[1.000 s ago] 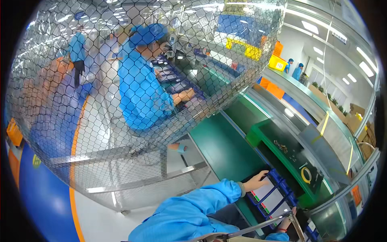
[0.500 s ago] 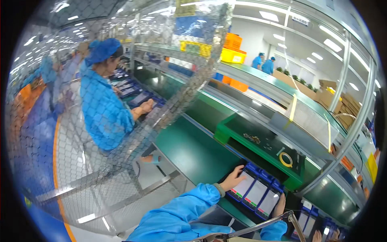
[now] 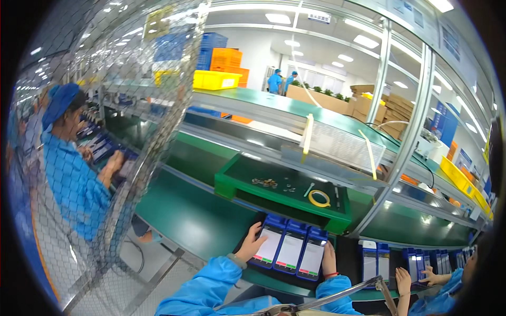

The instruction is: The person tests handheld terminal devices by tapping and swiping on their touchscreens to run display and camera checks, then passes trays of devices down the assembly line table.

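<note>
Three blue handheld terminals with lit white screens stand side by side on a dark mat in front of me: a left terminal point(image 3: 267, 243), a middle terminal point(image 3: 290, 252) and a right terminal point(image 3: 313, 258). Red and green patches show low on their screens. My left hand point(image 3: 251, 245) grips the left terminal's outer edge, its thumb over the screen. Along the outer edge of the right terminal, my right hand point(image 3: 329, 260) is closed against its side; part of its grip is hidden.
Behind the terminals stands a green raised stand point(image 3: 226, 185) bearing a yellow tape roll point(image 3: 319, 198) and small metal parts point(image 3: 264, 183). Further terminals point(image 3: 375, 260) and a co-worker's hands point(image 3: 404, 282) are at right. Mesh point(image 3: 158, 131) separates another worker point(image 3: 74, 163) at left.
The view has turned right, so the scene shifts left and more of the right-hand bench shows. Both my hands stay at the outer edges of the row of terminals.
</note>
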The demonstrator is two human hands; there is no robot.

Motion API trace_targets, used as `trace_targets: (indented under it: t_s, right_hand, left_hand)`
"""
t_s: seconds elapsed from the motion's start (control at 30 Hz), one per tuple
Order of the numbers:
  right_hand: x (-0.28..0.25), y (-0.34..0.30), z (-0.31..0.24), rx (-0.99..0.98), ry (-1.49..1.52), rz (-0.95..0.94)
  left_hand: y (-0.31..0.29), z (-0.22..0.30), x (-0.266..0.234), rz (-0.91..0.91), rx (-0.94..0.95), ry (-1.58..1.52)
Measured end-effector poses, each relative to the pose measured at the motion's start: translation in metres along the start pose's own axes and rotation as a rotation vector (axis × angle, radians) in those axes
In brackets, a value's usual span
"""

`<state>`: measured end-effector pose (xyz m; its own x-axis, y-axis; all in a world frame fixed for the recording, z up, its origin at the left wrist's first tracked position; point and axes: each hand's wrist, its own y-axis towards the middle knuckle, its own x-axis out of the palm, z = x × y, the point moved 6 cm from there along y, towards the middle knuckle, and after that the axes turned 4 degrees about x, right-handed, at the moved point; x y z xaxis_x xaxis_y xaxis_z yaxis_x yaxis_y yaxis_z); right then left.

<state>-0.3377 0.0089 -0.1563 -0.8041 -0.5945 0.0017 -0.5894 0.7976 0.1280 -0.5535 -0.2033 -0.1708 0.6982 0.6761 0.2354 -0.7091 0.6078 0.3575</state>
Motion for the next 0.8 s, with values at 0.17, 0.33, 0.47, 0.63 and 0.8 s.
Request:
trace_targets:
  t_s: [0.17, 0.33, 0.47, 0.63, 0.8]
  right_hand:
    - [0.001, -0.004, 0.01, 0.035, -0.038, 0.005]
    - [0.006, -0.011, -0.007, 0.08, 0.032, -0.116]
    - [0.004, -0.01, 0.001, 0.07, 0.032, -0.129]
    - [0.005, -0.013, 0.0, 0.067, -0.025, -0.171]
    - [0.002, -0.017, -0.005, 0.189, -0.136, -0.145]
  left_hand:
    - [-0.012, 0.014, 0.001, 0.023, -0.018, 0.05]
    - [-0.018, 0.025, 0.007, -0.017, -0.014, 0.12]
    - [-0.02, 0.037, 0.012, -0.042, -0.048, 0.141]
    - [-0.021, 0.044, 0.012, -0.045, -0.08, 0.199]
    - [-0.021, 0.047, 0.01, -0.051, -0.062, 0.253]
